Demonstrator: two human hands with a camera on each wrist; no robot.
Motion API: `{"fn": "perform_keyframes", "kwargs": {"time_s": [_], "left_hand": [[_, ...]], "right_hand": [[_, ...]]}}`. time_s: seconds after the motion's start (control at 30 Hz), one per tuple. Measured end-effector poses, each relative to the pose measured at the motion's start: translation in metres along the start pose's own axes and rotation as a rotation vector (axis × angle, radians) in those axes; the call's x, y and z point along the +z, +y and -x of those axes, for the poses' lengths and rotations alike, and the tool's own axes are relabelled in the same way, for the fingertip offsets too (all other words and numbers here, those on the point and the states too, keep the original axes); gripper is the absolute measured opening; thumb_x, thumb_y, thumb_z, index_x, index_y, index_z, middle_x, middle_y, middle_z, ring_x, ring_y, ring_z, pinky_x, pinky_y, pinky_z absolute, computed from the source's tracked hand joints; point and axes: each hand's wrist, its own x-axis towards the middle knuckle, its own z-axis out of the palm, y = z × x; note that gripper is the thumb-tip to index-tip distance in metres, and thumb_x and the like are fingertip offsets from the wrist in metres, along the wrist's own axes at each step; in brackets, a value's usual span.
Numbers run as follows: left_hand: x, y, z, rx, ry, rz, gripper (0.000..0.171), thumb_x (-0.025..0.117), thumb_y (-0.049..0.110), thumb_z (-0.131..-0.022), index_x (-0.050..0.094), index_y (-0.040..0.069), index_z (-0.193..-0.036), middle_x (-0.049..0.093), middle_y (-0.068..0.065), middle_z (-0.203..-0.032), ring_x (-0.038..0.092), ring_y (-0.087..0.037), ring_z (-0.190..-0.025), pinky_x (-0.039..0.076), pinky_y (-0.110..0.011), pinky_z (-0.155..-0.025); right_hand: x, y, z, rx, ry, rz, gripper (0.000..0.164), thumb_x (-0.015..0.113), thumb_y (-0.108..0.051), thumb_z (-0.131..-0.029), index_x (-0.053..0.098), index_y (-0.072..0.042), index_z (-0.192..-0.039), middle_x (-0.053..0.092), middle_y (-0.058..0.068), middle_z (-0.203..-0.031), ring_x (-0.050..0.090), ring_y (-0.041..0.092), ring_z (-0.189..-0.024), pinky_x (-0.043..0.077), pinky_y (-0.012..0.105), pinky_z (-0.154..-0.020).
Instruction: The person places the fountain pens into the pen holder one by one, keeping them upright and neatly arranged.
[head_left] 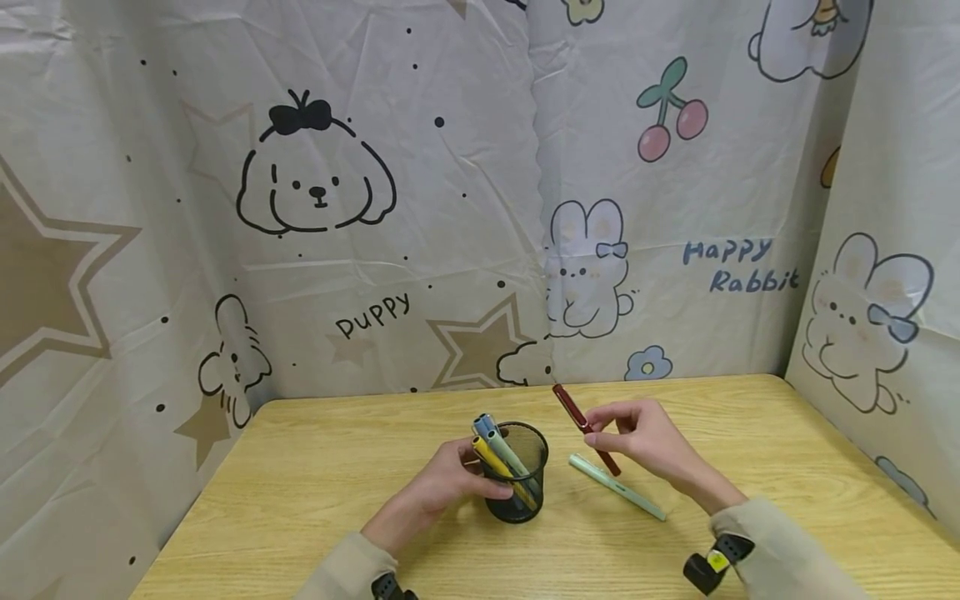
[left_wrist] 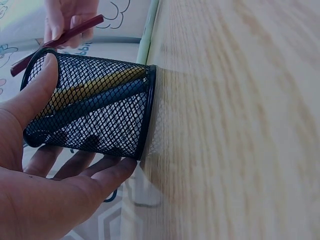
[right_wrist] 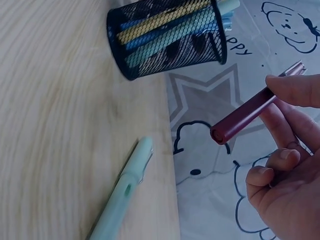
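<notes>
A black mesh pen holder (head_left: 531, 500) stands upright on the table, with several pens in it: a yellow pen (head_left: 491, 457), a pale green one (head_left: 507, 452) and blue ones (head_left: 483, 423). My left hand (head_left: 447, 485) grips the holder from its left side, the thumb lying across the mesh near the rim in the left wrist view. Between thumb and fingers, my right hand (head_left: 647, 438) pinches a dark red pen (right_wrist: 245, 116) in the air, tilted, to the right of the holder. Below it, a mint green pen (head_left: 617, 487) lies on the tabletop.
The light wooden table (head_left: 337, 467) reaches back to a white printed cloth (head_left: 465, 208) that hangs behind it and at both sides. Dark wrist cameras (head_left: 708, 571) are strapped over the light sleeves.
</notes>
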Motion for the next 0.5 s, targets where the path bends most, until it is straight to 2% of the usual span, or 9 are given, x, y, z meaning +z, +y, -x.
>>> {"fn": "perform_keyframes", "kwargs": {"time_s": [0.5], "left_hand": [[0.000, 0.000, -0.001, -0.012, 0.003, 0.005, 0.069, 0.091, -0.001, -0.077, 0.065, 0.005, -0.141, 0.072, -0.006, -0.117, 0.065, -0.025, -0.114, 0.047, -0.046, -0.108]], "right_hand": [[0.014, -0.022, -0.015, -0.065, 0.021, -0.060, 0.020, 0.086, -0.015, -0.087, 0.082, -0.004, -0.103, 0.075, 0.008, -0.092, 0.034, 0.011, -0.056, 0.029, 0.026, -0.053]]}}
